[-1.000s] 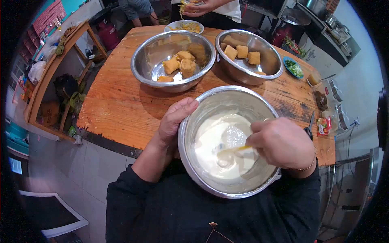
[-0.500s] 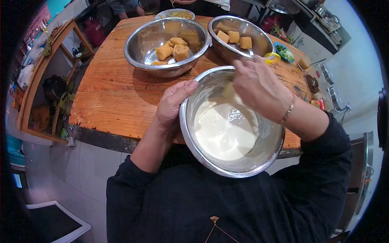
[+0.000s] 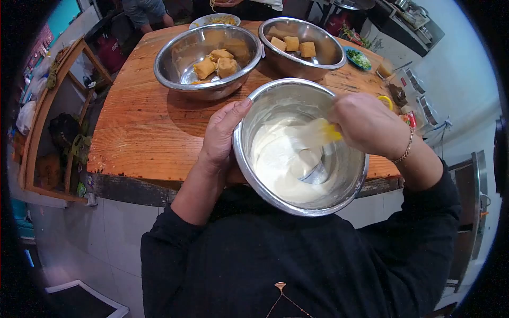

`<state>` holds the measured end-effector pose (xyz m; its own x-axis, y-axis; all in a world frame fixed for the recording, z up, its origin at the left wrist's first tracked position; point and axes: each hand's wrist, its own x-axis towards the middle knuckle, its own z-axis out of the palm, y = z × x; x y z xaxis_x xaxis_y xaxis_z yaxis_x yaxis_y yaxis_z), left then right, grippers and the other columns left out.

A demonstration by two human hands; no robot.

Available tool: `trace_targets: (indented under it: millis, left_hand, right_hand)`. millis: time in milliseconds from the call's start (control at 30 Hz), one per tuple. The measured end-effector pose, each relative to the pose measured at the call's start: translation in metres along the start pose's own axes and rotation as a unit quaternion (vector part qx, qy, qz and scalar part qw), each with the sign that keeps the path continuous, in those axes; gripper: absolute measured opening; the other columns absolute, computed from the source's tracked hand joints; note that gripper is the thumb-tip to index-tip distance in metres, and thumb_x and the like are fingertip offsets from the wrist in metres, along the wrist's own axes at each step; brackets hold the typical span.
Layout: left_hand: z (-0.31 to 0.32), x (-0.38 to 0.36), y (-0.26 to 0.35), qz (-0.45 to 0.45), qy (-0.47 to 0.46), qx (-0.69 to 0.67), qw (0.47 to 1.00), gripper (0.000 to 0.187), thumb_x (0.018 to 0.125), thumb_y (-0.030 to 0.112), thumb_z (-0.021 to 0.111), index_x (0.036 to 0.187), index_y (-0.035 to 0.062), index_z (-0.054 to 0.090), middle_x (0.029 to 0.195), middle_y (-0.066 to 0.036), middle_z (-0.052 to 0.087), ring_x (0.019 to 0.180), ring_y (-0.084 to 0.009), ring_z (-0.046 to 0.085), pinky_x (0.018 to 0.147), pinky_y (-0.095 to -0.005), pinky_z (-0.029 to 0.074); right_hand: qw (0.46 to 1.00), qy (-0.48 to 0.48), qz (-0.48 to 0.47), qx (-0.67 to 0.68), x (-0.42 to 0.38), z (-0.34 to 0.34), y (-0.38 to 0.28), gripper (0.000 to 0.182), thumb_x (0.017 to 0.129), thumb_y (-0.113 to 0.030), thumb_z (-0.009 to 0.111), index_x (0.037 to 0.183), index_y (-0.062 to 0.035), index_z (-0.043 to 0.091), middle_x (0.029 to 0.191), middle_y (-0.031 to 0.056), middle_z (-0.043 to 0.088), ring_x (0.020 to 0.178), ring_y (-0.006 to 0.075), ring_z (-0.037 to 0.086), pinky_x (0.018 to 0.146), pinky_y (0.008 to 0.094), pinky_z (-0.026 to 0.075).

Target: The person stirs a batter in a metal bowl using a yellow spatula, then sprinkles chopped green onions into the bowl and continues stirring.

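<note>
Holding a mixing bowl [image 3: 347, 169] by its rim with the left hand [image 3: 225, 132], thumb over the edge, fingers round the outside and mostly out of sight. Reaching over the opposite side of the rim with the right hand [image 3: 371, 124], closed round the yellow end of a spatula [image 3: 313, 137]. Running nearly crossways, slanting slightly down and leftward from the right fingers, over the pale batter [image 3: 281, 172] in the bowl; too blurred there to tell whether touching it. Nearer to the right hand than to the left, with the bowl's mouth open between the two and, seemingly, nothing in the way inside.

Just beyond the left hand, on the worktop [image 3: 132, 127], a metal bowl [image 3: 172, 61] with golden chunks [image 3: 227, 66]. Beyond the right hand and a little leftward, a second metal bowl [image 3: 334, 51] with similar blocks [image 3: 307, 49], nearly touching the first. Past the right knuckles, a dish of chopped greens [image 3: 359, 57]; nearer, by the right wrist, a yellow loop [image 3: 391, 102] and a red packet [image 3: 409, 119]. Farthest from both hands, a plate of shreds [image 3: 222, 20], close to another person's hand [image 3: 225, 3].
</note>
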<state>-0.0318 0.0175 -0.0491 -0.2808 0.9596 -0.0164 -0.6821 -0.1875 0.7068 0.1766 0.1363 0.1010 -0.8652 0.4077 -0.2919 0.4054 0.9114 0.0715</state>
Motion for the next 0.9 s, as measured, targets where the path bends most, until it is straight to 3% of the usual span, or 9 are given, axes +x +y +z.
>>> trace_targets:
  millis: [67, 267, 367, 600, 800, 900]
  left_hand:
    - [0.002, 0.000, 0.000, -0.003, -0.006, -0.010, 1.000, 0.026, 0.100, 0.024, 0.058, 0.106, 0.0004, 0.066, 0.095, -0.007, 0.071, 0.082, -0.0115, 0.066, 0.077, -0.0254, 0.054]
    - [0.000, 0.001, -0.002, -0.004, -0.011, -0.012, 1.000, 0.027, 0.099, 0.024, 0.059, 0.108, 0.0004, 0.066, 0.097, -0.009, 0.071, 0.083, -0.0124, 0.067, 0.078, -0.0256, 0.054]
    - [0.002, 0.002, 0.000, -0.017, -0.002, -0.010, 1.000, 0.029, 0.099, 0.026, 0.059, 0.110, 0.0001, 0.066, 0.098, -0.010, 0.071, 0.085, -0.0144, 0.068, 0.079, -0.0271, 0.054]
    - [-0.001, -0.002, 0.005, -0.057, 0.007, -0.050, 0.997, 0.034, 0.099, 0.030, 0.057, 0.112, -0.0006, 0.064, 0.099, -0.013, 0.071, 0.087, -0.0182, 0.069, 0.080, -0.0304, 0.055]
    - [0.005, -0.006, 0.005, -0.051, -0.014, -0.066, 0.996, 0.032, 0.099, 0.028, 0.057, 0.111, -0.0011, 0.063, 0.099, -0.013, 0.070, 0.085, -0.0182, 0.069, 0.079, -0.0302, 0.055]
    - [0.010, -0.008, 0.007, -0.038, -0.025, -0.063, 0.997, 0.028, 0.098, 0.027, 0.058, 0.106, -0.0002, 0.063, 0.096, -0.012, 0.070, 0.083, -0.0165, 0.068, 0.078, -0.0289, 0.055]
  right_hand:
    - [0.995, -0.045, 0.017, -0.090, -0.010, -0.001, 0.001, 0.014, 0.080, -0.008, 0.059, 0.077, -0.0004, 0.071, 0.078, 0.0205, 0.068, 0.080, 0.0344, 0.070, 0.074, 0.0427, 0.055]
    - [0.985, -0.116, -0.127, 0.033, -0.034, 0.006, -0.029, 0.015, 0.080, -0.008, 0.059, 0.079, 0.0040, 0.069, 0.084, 0.0240, 0.067, 0.082, 0.0370, 0.069, 0.077, 0.0444, 0.055]
    - [0.973, -0.130, -0.139, 0.129, -0.015, 0.020, -0.033, 0.017, 0.081, -0.010, 0.069, 0.090, 0.0045, 0.068, 0.092, 0.0216, 0.061, 0.090, 0.0372, 0.064, 0.083, 0.0450, 0.051]
    - [0.973, -0.004, -0.085, 0.216, 0.026, 0.035, -0.018, 0.016, 0.086, -0.008, 0.065, 0.090, 0.0071, 0.067, 0.087, 0.0233, 0.065, 0.083, 0.0382, 0.064, 0.079, 0.0435, 0.051]
    - [0.998, 0.018, 0.042, 0.048, 0.012, 0.018, -0.007, 0.016, 0.087, -0.011, 0.060, 0.084, 0.0035, 0.067, 0.089, 0.0244, 0.065, 0.078, 0.0399, 0.064, 0.074, 0.0459, 0.051]
    - [0.990, 0.085, -0.079, 0.079, 0.013, 0.049, -0.024, 0.019, 0.082, -0.008, 0.056, 0.078, 0.0042, 0.069, 0.082, 0.0251, 0.066, 0.077, 0.0404, 0.068, 0.072, 0.0453, 0.055]
